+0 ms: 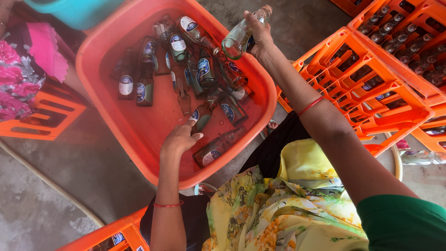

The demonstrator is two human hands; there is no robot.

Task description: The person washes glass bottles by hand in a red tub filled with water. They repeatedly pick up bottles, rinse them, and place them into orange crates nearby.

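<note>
Big orange-red tub (139, 135) fills the middle, holding water and a heap of glass bottles with blue-and-white oval labels. Submerged bottles (186, 69) lie flat at mixed angles, most with necks toward the tub's far side.

Orange slotted crate (367, 79) sits to the right of the tub, touching its rim; some cells are empty and some hold bottles. More crates with capped bottles (399, 37) are stacked behind it. Another orange crate (42, 116) sits at left, beside a second person in pink floral cloth (18, 69). Teal basin (79, 11) at the top edge. Concrete floor under everything.

Right arm stretches forward over the tub's right rim, a red thread on the forearm. Right hand (260, 39) has its grip closed around the raised clear bottle (239, 35), held above the tub near the crate. Its long axis runs diagonally, neck up toward the far right, base down-left toward the camera.

Left arm reaches straight ahead into the tub, a red bangle on the forearm. Left hand (179, 139) hangs palm down, fingers loosely curled, fingertips at a sunk bottle (202, 118); cannot tell whether that grip has closed on it. Another bottle (216, 148) lies just right of the hand.
</note>
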